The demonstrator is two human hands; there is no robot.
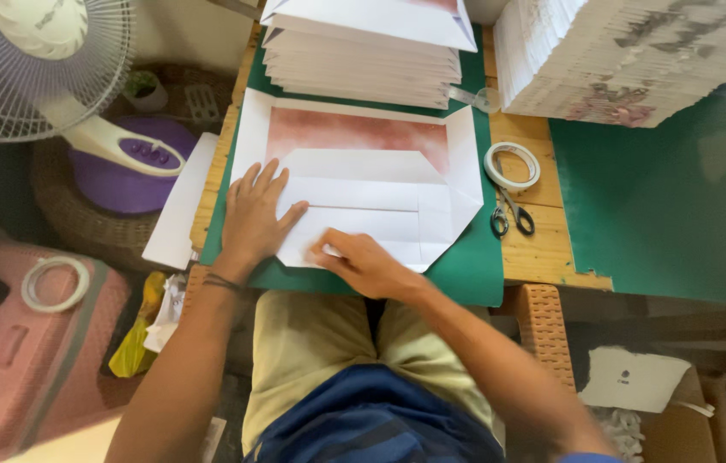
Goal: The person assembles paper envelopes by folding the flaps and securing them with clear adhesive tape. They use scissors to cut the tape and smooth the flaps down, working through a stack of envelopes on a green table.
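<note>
Far to your left a white fan [41, 64] stands over a purple base [127, 167], and a tape roll [54, 283] lies on a pink box [28, 369] below it. Your left hand [253, 214] lies flat with its fingers spread apart, palm down on the left edge of the folded paper sheet [363, 201], gripping nothing. The sheet rests on the green mat [466, 266], its pink-tinted face showing above the white folded flaps. Your right hand [363, 261] presses its fingertips together onto the sheet's lower edge (it closes on nothing, only pushes down). Above, a stack of folded sheets [367, 51] sits just behind. To the right lie another tape roll [512, 165] and scissors [510, 219] on the wooden table [543, 249], near a tall stack of printed paper [629, 56].
</note>
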